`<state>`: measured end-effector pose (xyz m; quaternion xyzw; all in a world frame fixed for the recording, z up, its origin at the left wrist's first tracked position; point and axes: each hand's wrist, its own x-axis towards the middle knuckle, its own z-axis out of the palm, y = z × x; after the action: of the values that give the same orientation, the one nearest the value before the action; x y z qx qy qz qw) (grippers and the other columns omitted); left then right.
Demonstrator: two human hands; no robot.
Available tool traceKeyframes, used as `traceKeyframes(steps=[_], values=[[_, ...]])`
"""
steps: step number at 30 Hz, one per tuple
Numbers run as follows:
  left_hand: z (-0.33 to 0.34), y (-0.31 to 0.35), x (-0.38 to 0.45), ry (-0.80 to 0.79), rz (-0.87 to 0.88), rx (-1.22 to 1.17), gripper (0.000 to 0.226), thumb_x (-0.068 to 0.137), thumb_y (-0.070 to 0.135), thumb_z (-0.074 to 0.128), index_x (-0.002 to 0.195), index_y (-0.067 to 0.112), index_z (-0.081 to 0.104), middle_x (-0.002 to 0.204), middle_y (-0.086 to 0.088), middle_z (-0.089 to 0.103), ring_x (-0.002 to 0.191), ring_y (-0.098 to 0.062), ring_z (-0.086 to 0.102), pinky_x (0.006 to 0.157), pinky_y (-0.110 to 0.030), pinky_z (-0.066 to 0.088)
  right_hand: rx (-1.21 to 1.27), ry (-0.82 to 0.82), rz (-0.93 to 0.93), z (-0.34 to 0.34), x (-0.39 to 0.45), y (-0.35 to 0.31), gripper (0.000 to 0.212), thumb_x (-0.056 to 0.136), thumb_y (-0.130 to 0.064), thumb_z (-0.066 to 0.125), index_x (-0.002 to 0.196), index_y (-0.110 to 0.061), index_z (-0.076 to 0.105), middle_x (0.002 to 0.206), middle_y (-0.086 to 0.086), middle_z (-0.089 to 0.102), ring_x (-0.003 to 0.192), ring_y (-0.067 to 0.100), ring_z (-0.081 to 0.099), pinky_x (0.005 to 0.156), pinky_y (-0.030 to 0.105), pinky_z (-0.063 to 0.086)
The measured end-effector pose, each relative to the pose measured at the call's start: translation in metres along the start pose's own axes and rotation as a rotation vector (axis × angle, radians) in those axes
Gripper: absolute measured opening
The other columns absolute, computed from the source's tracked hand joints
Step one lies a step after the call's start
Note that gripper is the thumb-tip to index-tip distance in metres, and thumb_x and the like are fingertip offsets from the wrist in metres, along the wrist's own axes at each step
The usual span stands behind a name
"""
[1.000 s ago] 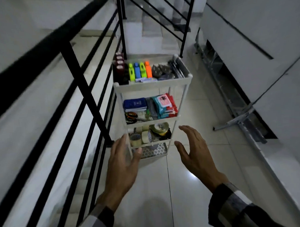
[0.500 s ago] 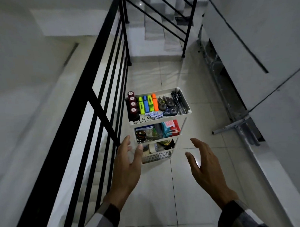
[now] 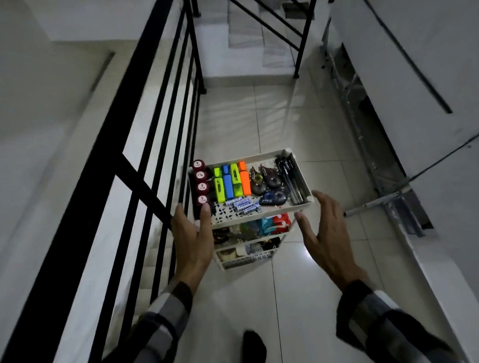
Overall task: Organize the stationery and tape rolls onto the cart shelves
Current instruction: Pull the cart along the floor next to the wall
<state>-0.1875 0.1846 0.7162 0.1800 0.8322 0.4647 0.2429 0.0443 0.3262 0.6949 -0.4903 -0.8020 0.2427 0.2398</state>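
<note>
A white three-shelf cart (image 3: 309,203) stands on the tiled floor. Its top shelf holds dark red rolls (image 3: 201,182), several highlighters (image 3: 231,181), small batteries (image 3: 243,204), correction-tape dispensers (image 3: 265,177) and black pens (image 3: 291,179). The middle shelf shows teal and red packets (image 3: 275,224); the bottom shelf holds tape rolls (image 3: 235,252). My left hand (image 3: 193,242) is at the cart's front left corner, fingers spread, thumb by the top rim. My right hand (image 3: 325,232) hovers open beside the front right corner, apart from it.
A black stair railing (image 3: 160,124) runs close along the cart's left side. Folded metal frames (image 3: 390,192) lie by the white wall on the right. Steps (image 3: 249,31) rise at the far end. My dark shoe (image 3: 253,346) shows on the tiles below.
The view has risen and now looks down onto the top shelf. Both hands have moved up from the lower shelves to the front corners of the top shelf.
</note>
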Motion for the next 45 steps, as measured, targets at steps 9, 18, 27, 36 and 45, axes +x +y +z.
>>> traceKeyframes(steps=[9,18,27,36,45], values=[[0.034,0.002,0.092,0.008,-0.013,0.019,0.098,0.097,0.076,0.043,0.169,0.017,0.01,0.175,-0.012,0.02,0.158,-0.031,0.029,0.121,-0.052,0.033,-0.027,-0.144,0.076,0.045,0.113,0.015,0.091,0.091,-0.075,0.047,0.163,-0.027,0.019,0.153,0.02,0.045,0.127,0.035,0.058,0.102,0.056,0.052],[0.037,-0.017,0.101,-0.023,0.111,-0.093,0.084,0.088,0.077,0.039,0.143,0.016,0.054,0.117,0.002,0.069,0.096,-0.003,0.065,0.082,-0.031,0.056,0.235,-0.163,0.223,0.055,0.116,0.017,0.081,0.093,-0.064,0.064,0.159,-0.028,0.033,0.149,0.013,0.059,0.126,0.033,0.065,0.105,0.058,0.053],[0.038,-0.021,0.113,-0.073,0.195,-0.041,0.08,0.089,0.076,0.04,0.14,0.017,0.058,0.114,-0.002,0.072,0.094,-0.006,0.066,0.078,-0.024,0.052,0.232,-0.074,0.257,0.058,0.099,0.018,0.081,0.092,-0.069,0.06,0.159,-0.033,0.034,0.15,0.008,0.06,0.124,0.028,0.068,0.102,0.052,0.056],[0.056,-0.009,0.11,-0.176,0.304,-0.01,0.07,0.093,0.073,0.041,0.135,0.021,0.06,0.114,0.002,0.071,0.102,-0.002,0.065,0.084,-0.025,0.052,0.194,0.029,0.296,0.04,0.071,0.032,0.08,0.091,-0.067,0.062,0.159,-0.037,0.034,0.14,0.008,0.067,0.109,0.02,0.073,0.095,0.046,0.061],[0.105,0.008,0.091,-0.337,0.426,0.029,0.072,0.093,0.074,0.042,0.136,0.019,0.059,0.114,0.003,0.073,0.099,0.002,0.068,0.084,-0.021,0.054,0.164,0.146,0.409,0.001,0.025,0.073,0.085,0.09,-0.064,0.064,0.162,-0.033,0.029,0.138,0.012,0.068,0.094,0.018,0.072,0.084,0.036,0.061]])
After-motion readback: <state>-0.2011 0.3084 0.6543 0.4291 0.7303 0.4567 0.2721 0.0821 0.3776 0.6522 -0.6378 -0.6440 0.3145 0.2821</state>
